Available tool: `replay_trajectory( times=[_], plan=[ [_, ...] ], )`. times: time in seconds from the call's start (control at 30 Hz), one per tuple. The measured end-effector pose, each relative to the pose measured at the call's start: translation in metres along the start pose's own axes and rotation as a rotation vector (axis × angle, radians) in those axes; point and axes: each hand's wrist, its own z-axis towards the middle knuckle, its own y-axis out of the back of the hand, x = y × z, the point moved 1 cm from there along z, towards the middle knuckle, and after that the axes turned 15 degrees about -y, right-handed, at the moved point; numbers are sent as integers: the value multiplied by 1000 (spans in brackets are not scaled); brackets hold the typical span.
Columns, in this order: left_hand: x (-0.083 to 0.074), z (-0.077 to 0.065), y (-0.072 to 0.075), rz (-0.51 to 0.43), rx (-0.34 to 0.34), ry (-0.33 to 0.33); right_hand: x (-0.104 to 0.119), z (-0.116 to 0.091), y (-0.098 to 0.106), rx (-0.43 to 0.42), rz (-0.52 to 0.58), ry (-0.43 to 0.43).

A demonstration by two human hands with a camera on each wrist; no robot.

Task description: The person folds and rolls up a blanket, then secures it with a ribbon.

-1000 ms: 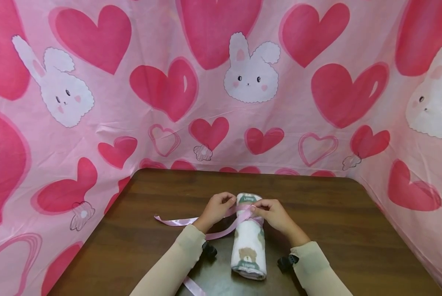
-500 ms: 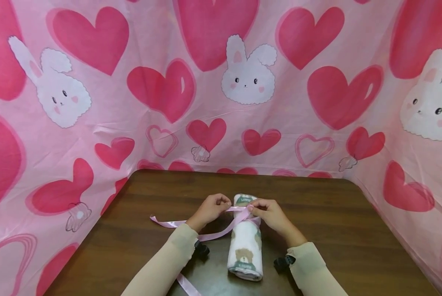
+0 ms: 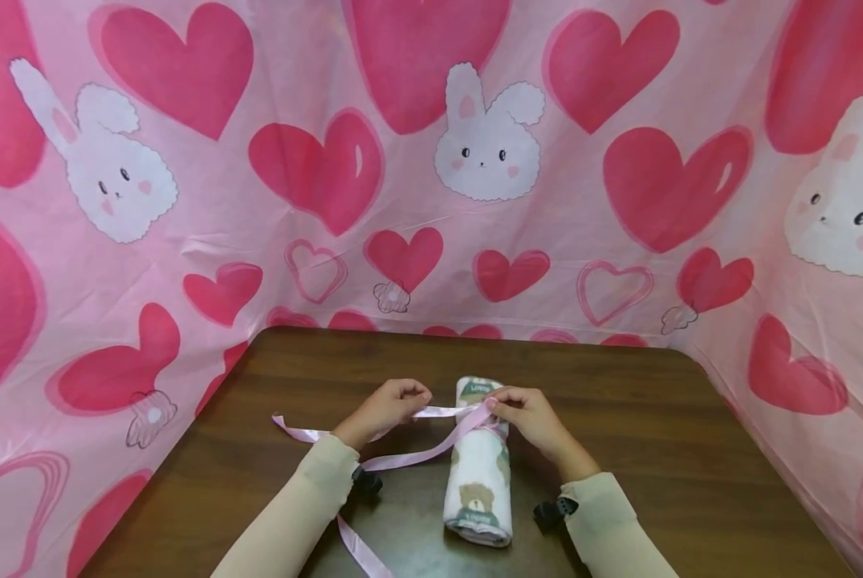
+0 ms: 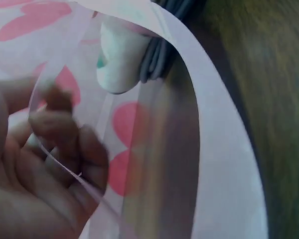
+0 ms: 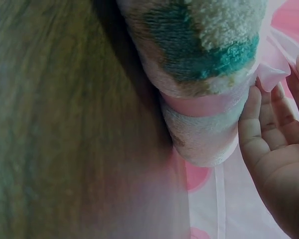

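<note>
A rolled towel (image 3: 480,482), white with bear patches and green lettering, lies lengthwise on the table. Around its upper part runs a pink satin ribbon (image 3: 431,456), crossed on top. My left hand (image 3: 388,411) pinches one length of it left of the roll, drawn straight between fingers and towel. At the crossing, my right hand (image 3: 535,421) pinches the ribbon between thumb and fingertips, close against the towel's right side. In the right wrist view the ribbon band (image 5: 204,104) wraps snugly round the towel. A wide ribbon loop (image 4: 224,134) hangs across the left wrist view.
The brown wooden table (image 3: 655,449) has a pink cloth backdrop (image 3: 576,201) with hearts and rabbits behind and at both sides. One ribbon tail (image 3: 297,432) lies left of the left wrist; another ribbon end (image 3: 362,550) trails toward the front edge.
My left hand has moved left, away from the towel, pulling its ribbon length out longer and straighter. My right hand stays at the crossing.
</note>
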Motion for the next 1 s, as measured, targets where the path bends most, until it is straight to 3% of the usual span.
replay_trajectory(
  times=[0.17, 0.4, 0.53, 0.73, 1.0],
  plan=[
    [-1, -2, 2, 49, 165, 44, -11, 7, 1, 4, 5, -6],
    [-3, 1, -10, 116, 273, 3, 10, -6, 1, 15, -18, 4],
    [-7, 0, -9, 155, 276, -16, 8, -5, 1, 12, -19, -10],
    [-16, -1, 18, 182, 241, -25, -16, 8, 4, -5, -17, -43],
    [-22, -3, 77, 341, 246, -36, -20, 10, 7, -11, -33, -16]
  ],
)
